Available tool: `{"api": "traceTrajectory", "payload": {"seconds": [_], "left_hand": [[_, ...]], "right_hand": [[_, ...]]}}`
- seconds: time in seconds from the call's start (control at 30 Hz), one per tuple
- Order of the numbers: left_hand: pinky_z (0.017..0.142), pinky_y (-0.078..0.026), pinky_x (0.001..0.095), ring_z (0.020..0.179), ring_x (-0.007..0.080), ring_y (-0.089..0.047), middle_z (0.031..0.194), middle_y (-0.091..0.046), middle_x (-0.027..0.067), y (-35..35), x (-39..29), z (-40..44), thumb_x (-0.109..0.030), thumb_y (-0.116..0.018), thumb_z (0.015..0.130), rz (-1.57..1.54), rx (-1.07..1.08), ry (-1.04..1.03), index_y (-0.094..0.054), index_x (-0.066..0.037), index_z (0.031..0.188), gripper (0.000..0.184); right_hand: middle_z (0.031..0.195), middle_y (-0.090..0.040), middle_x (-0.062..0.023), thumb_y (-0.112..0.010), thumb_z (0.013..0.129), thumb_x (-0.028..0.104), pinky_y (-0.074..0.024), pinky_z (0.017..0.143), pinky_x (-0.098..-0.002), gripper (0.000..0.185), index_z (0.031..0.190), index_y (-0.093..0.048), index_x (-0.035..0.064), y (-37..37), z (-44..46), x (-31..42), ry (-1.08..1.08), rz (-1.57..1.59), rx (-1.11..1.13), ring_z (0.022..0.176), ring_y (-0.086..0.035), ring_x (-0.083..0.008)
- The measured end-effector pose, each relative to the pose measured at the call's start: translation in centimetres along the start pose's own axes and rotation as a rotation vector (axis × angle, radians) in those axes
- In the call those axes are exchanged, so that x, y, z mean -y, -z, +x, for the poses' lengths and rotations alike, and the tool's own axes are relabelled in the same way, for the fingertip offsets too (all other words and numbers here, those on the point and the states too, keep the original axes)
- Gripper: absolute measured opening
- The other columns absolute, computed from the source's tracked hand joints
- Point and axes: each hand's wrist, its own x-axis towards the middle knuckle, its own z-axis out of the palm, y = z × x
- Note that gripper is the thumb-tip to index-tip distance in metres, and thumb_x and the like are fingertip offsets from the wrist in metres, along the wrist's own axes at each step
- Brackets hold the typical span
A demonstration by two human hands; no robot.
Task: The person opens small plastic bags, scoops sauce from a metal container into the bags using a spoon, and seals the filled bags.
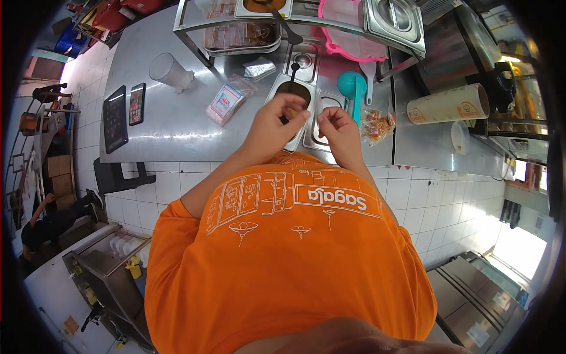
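Clock positions taken from the hands, 12 pointing away from the wearer. Open metal container (295, 141): set in the surface area directly below the left hand (278, 121); dark contents, black ladle (295, 72) standing in it toward 12. Lidded metal container (335, 102) just beside it, below and beyond the right hand (341, 130). Both hands raised, fingers curled, thumbs near fingertips; cannot tell whether anything is pinched in either.

Near ring: teal scoop (352, 87) at 2; clear bag (378, 125) with orange-red contents at 3; white-and-pink packet (223, 105) at 9; small clear packet (259, 68) between 10 and 11.

Surface (177, 133): grey metal, reflective. At 10, clear plastic cup (168, 69). Farther at 9, phone (137, 103), then tablet (115, 119) close to the edge. Metal rack (199, 50) spans 12; pink tray (336, 52) at 1. At 3, printed roll (447, 106) lying on its side; bulky dark appliance (448, 50) at 2.

Room: white tiles (407, 197) below the surface edge. Black stool (118, 176) between 8 and 9; second person (53, 223) in dark clothing at 8, well apart. Bright opening (519, 245) at 4. Orange shirt (289, 271) of the wearer at 6.
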Motion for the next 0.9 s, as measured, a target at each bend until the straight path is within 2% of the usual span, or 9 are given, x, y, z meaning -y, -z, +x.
{"api": "traceTrajectory", "payload": {"seconds": [0.07, 0.17, 0.27, 0.37, 0.47, 0.57, 0.67, 0.8, 0.9], "left_hand": [[0.064, -0.047, 0.0261, 0.07, 0.0127, -0.058, 0.081, -0.064, 0.0075, 0.0, 0.3, -0.2, -0.026, -0.068, 0.085, -0.048, 0.216, 0.092, -0.066, 0.0, 0.097, 0.029], [0.062, -0.046, 0.0257, 0.068, 0.0109, -0.059, 0.078, -0.066, 0.0075, -0.2, 0.9, -0.5, -0.025, -0.068, 0.086, -0.121, 0.232, 0.12, -0.068, 0.001, 0.097, 0.028], [0.062, -0.046, 0.0254, 0.068, 0.0102, -0.059, 0.079, -0.066, 0.0077, 0.2, 0.7, -0.6, -0.024, -0.067, 0.087, -0.139, 0.256, 0.158, -0.068, 0.001, 0.098, 0.028], [0.061, -0.046, 0.0254, 0.067, 0.0092, -0.058, 0.078, -0.066, 0.0071, 0.5, 1.3, -0.6, -0.023, -0.067, 0.087, -0.168, 0.284, 0.174, -0.067, 0.002, 0.094, 0.026], [0.06, -0.045, 0.0271, 0.065, 0.0113, -0.057, 0.075, -0.063, 0.0069, 1.2, 0.1, -0.8, -0.019, -0.065, 0.085, -0.048, 0.361, 0.159, -0.063, 0.002, 0.085, 0.021], [0.06, -0.044, 0.0304, 0.064, 0.0171, -0.056, 0.071, -0.059, 0.0088, 1.2, 0.0, -0.6, -0.016, -0.063, 0.081, 0.066, 0.433, 0.052, -0.056, 0.001, 0.078, 0.018], [0.061, -0.044, 0.0337, 0.065, 0.0247, -0.055, 0.071, -0.057, 0.012, 0.9, -0.2, -0.4, -0.014, -0.061, 0.079, 0.13, 0.42, -0.015, -0.053, 0.0, 0.077, 0.016], [0.062, -0.044, 0.0368, 0.067, 0.0314, -0.056, 0.073, -0.056, 0.0153, 0.2, -0.1, -0.4, -0.017, -0.058, 0.082, 0.189, 0.321, -0.06, -0.054, 0.0, 0.08, 0.018], [0.059, -0.04, 0.0349, 0.064, 0.0258, -0.05, 0.074, -0.052, 0.0143, 0.3, 0.3, -0.1, -0.02, -0.055, 0.089, 0.174, 0.311, -0.164, -0.055, 0.001, 0.086, 0.021]], "right_hand": [[0.078, -0.058, 0.0016, -0.064, 0.086, 0.013, -0.0441, 0.06, -0.0208, 0.013, 0.092, -0.06, 0.0018, -0.1, -0.2, -0.1, 0.062, -0.214, -0.017, 0.069, -0.054, -0.007], [0.078, -0.058, 0.0005, -0.066, 0.084, 0.012, -0.0439, 0.06, -0.0206, 0.014, 0.091, -0.06, 0.001, -0.7, -0.5, -0.1, 0.257, -0.519, 0.007, 0.068, -0.054, -0.0066], [0.078, -0.059, -0.002, -0.066, 0.083, 0.01, -0.0447, 0.061, -0.0224, 0.014, 0.09, -0.06, 0.0005, -0.8, -0.9, -0.2, 0.169, -0.358, 0.037, 0.067, -0.054, -0.0086], [0.076, -0.059, -0.0054, -0.065, 0.084, 0.013, -0.0442, 0.06, -0.0251, 0.015, 0.087, -0.059, 0.0002, -0.7, -1.0, -0.3, -0.003, -0.003, 0.086, 0.066, -0.054, -0.0097], [0.072, -0.058, -0.0105, -0.061, 0.084, 0.013, -0.0447, 0.059, -0.0315, 0.015, 0.083, -0.057, -0.0008, -0.3, -1.1, 0.4, 0.056, -0.438, 0.125, 0.065, -0.057, -0.0177], [0.071, -0.056, -0.0155, -0.056, 0.083, 0.012, -0.0437, 0.06, -0.0377, 0.014, 0.079, -0.055, -0.002, -0.5, -0.8, 0.4, 0.415, -0.611, 0.235, 0.065, -0.057, -0.0278], [0.071, -0.054, -0.0183, -0.053, 0.08, 0.01, -0.0435, 0.062, -0.0414, 0.013, 0.077, -0.053, -0.0027, -0.9, -0.7, 0.3, 0.413, -0.647, 0.145, 0.067, -0.054, -0.0356], [0.07, -0.053, -0.0177, -0.052, 0.082, 0.012, -0.0432, 0.062, -0.0413, 0.015, 0.076, -0.052, -0.0025, -1.5, -0.9, 0.5, 0.414, -0.665, -0.014, 0.067, -0.053, -0.0354], [0.072, -0.053, -0.0173, -0.052, 0.084, 0.014, -0.0435, 0.062, -0.0414, 0.017, 0.078, -0.053, -0.0018, -1.5, -0.8, 1.1, 0.414, -0.709, -0.001, 0.069, -0.054, -0.0357]]}}
